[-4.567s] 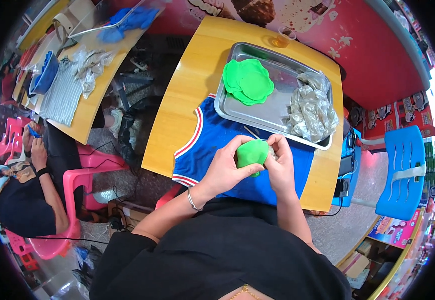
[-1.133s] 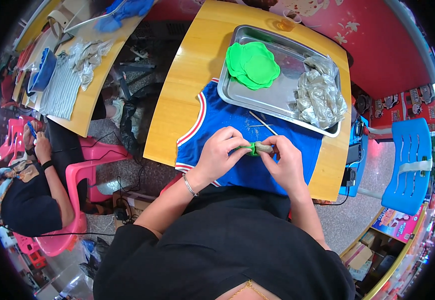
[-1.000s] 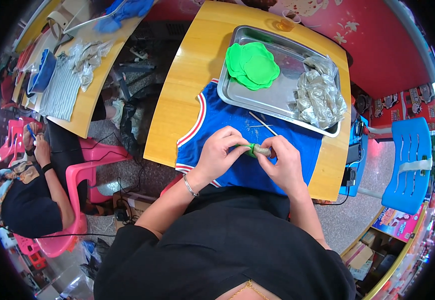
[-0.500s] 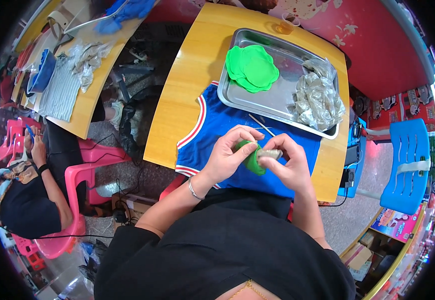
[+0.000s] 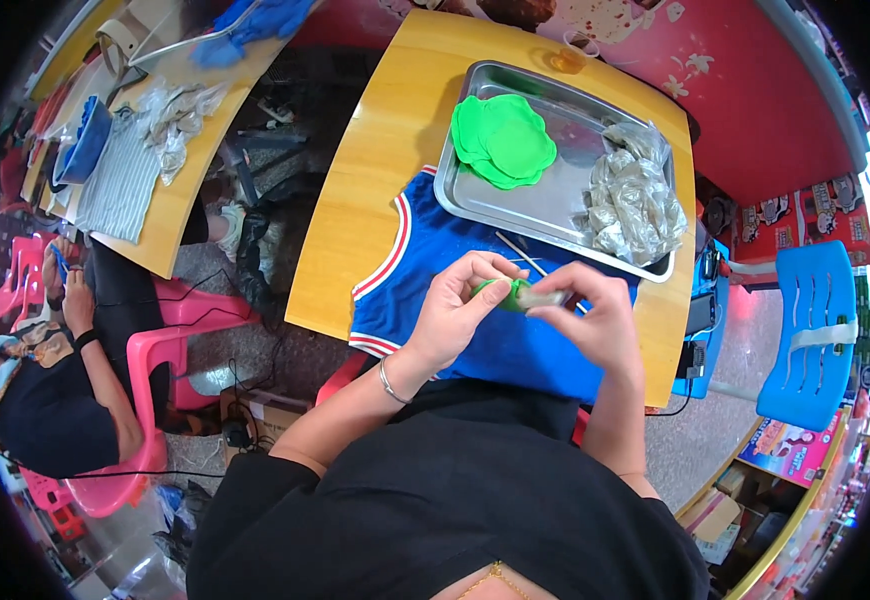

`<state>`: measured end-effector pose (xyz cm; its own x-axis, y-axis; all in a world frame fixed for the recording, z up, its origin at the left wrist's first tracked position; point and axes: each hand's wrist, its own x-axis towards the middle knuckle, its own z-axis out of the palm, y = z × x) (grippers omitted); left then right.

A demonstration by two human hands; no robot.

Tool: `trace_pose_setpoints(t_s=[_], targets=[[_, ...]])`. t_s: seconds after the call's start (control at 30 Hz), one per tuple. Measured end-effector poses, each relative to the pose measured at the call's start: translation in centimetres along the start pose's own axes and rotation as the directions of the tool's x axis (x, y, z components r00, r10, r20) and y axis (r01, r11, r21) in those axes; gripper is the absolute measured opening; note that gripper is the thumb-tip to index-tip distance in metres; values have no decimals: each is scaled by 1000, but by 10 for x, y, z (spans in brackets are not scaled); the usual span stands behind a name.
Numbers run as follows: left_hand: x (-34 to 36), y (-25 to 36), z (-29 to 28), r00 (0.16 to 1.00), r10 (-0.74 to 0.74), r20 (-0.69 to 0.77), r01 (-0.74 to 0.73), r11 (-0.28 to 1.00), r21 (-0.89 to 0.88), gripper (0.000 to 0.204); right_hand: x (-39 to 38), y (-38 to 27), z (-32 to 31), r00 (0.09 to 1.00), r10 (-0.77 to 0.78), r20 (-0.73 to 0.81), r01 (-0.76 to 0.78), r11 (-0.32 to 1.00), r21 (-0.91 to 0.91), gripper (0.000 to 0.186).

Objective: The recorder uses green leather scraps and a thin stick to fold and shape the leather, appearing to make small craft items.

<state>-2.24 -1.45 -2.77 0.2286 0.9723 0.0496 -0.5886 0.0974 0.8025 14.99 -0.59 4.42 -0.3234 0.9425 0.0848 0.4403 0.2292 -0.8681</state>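
My left hand (image 5: 457, 308) is closed on a small piece of green cloth (image 5: 517, 292), gathered up between thumb and fingers over the table. At its right side my right hand (image 5: 595, 318) pinches a pale greyish, filmy bit (image 5: 547, 298) against the cloth; its kind is too small to make out. Beneath both hands lies a blue sleeveless jersey (image 5: 395, 290) with red and white trim. A thin pale stick (image 5: 521, 251) rests on the jersey just beyond my fingers. Farther off, a metal tray (image 5: 555, 208) bears overlapping green scalloped pieces (image 5: 517, 140) and crumpled clear plastic with greyish contents (image 5: 637, 205).
A cup of amber liquid (image 5: 567, 56) stands at the far table edge by the red wall. To the right is a blue plastic chair (image 5: 805, 330). On the left, another person (image 5: 65, 400) sits on a pink chair (image 5: 150, 370) beside a second table (image 5: 170, 235).
My right hand has shifted slightly right and turned over the green cloth. More of the cloth is now tucked between my fingers, and the greyish bit shows less.
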Motion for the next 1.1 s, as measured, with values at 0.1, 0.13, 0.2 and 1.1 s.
trace_pose_setpoints(t_s=[0.1, 0.13, 0.2, 1.1], targets=[[0, -1, -2, 999, -52, 10, 53, 998, -46, 10, 2, 10, 3, 973, 90, -213, -87, 996, 26, 18], [1, -1, -1, 998, -55, 14, 55, 997, -48, 10, 1, 14, 1, 970, 134, -204, -105, 983, 149, 19], [0, -3, -5, 999, -48, -1, 48, 997, -55, 10, -1, 11, 5, 1000, -23, -3, 23, 981, 194, 19], [0, -8, -5, 1000, 2, -29, -1, 998, 55, 6, -6, 13, 41, 988, 45, -146, -66, 988, -143, 17]])
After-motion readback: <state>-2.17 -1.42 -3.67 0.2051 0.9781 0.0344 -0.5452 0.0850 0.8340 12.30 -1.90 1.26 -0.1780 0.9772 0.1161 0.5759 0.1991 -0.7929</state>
